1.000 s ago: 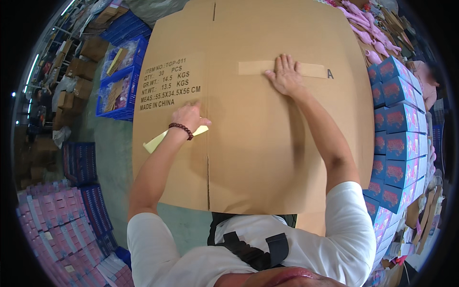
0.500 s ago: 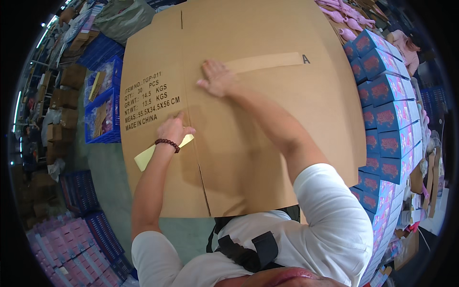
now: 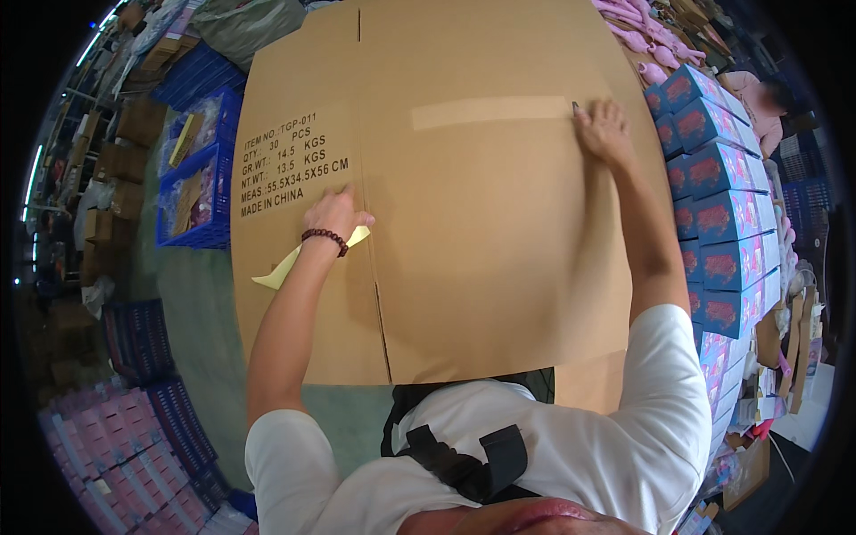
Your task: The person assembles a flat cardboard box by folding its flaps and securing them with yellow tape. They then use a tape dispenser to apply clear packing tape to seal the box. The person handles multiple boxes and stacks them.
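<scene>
A big flat brown cardboard carton (image 3: 481, 267) with black print on its left panel stands in front of me. A strip of tan tape (image 3: 486, 112) runs across its upper middle. My right hand (image 3: 604, 132) lies flat on the carton at the right end of that tape, fingers spread, holding nothing. My left hand (image 3: 334, 214), with a dark bead bracelet on the wrist, rests on the carton beside the centre seam, just under the print. It pinches a pale yellow strip (image 3: 285, 266) that hangs out to the lower left.
Stacked blue and pink boxes (image 3: 722, 205) line the right side, close to the carton's edge. Blue plastic crates (image 3: 192, 178) with goods stand at the left on the green floor. Rows of pink boxes (image 3: 98, 455) fill the lower left. Pink items (image 3: 642, 36) lie at the top right.
My right hand has slid along the tape from its left part to its right end. My left hand has stayed near the seam with the yellow strip.
</scene>
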`<control>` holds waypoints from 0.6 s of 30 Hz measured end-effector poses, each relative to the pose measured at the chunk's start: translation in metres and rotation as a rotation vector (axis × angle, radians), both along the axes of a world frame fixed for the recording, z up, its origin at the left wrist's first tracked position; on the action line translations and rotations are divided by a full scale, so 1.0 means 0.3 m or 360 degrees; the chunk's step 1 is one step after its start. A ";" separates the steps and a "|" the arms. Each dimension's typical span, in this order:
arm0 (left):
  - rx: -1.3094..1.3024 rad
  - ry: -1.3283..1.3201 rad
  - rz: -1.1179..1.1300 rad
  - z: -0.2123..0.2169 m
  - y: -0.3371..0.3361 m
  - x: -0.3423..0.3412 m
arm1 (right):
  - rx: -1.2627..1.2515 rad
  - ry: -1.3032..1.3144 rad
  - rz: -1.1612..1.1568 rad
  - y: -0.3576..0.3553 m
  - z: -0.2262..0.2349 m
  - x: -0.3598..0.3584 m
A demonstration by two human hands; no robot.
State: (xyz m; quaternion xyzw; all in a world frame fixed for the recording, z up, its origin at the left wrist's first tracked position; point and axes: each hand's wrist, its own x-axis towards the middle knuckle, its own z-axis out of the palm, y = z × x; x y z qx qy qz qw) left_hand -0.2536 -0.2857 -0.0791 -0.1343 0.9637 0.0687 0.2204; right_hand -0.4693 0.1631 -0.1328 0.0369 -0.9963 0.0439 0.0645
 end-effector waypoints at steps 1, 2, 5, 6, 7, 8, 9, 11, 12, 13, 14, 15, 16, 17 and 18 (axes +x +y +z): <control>-0.0047 0.0033 0.0013 0.000 0.005 -0.001 | -0.0050 0.0029 0.0283 -0.056 -0.013 0.021; -0.0052 0.0048 0.0006 0.000 0.003 -0.002 | -0.0141 0.0155 0.0653 -0.105 -0.020 0.037; -0.0081 0.0109 -0.0045 -0.007 -0.003 0.004 | -0.0085 -0.0022 0.0388 -0.178 0.010 0.098; -0.0073 0.0182 -0.0067 -0.009 -0.006 0.007 | -0.0079 0.0008 0.0263 -0.198 0.042 0.116; -0.0044 0.0202 -0.0097 -0.010 -0.009 0.022 | -0.0051 -0.0022 0.0116 -0.205 0.074 0.163; -0.0025 0.0264 -0.0112 -0.003 -0.011 0.019 | 0.0000 -0.0117 -0.0105 -0.203 0.124 0.214; 0.0023 0.0271 -0.0135 0.005 -0.007 0.020 | -0.0468 -0.0312 0.0098 -0.234 0.153 0.285; 0.0127 0.0712 -0.0292 0.027 0.037 0.034 | -0.1262 -0.0180 0.0445 -0.362 0.140 0.557; 0.0670 0.0781 -0.0180 0.048 0.066 0.021 | -0.1308 -0.0359 0.0525 -0.419 0.138 0.706; 0.1130 0.0678 0.0044 0.073 0.109 0.012 | -0.1596 -0.0201 0.0775 -0.476 0.137 0.868; 0.1368 0.0767 -0.0037 0.099 0.161 0.022 | -0.1907 -0.0484 0.0705 -0.546 0.140 0.985; 0.1546 0.0785 -0.0040 0.135 0.209 0.037 | -0.2056 -0.0487 0.0675 -0.600 0.149 1.077; 0.1753 0.0836 -0.0089 0.163 0.263 0.071 | -0.2215 -0.0408 0.0731 -0.643 0.159 1.163; 0.1826 0.0816 -0.0078 0.180 0.321 0.122 | -0.2489 -0.0557 0.0565 -0.671 0.171 1.234; 0.1943 0.0854 -0.0116 0.190 0.381 0.171 | -0.2746 -0.0676 0.0439 -0.687 0.182 1.285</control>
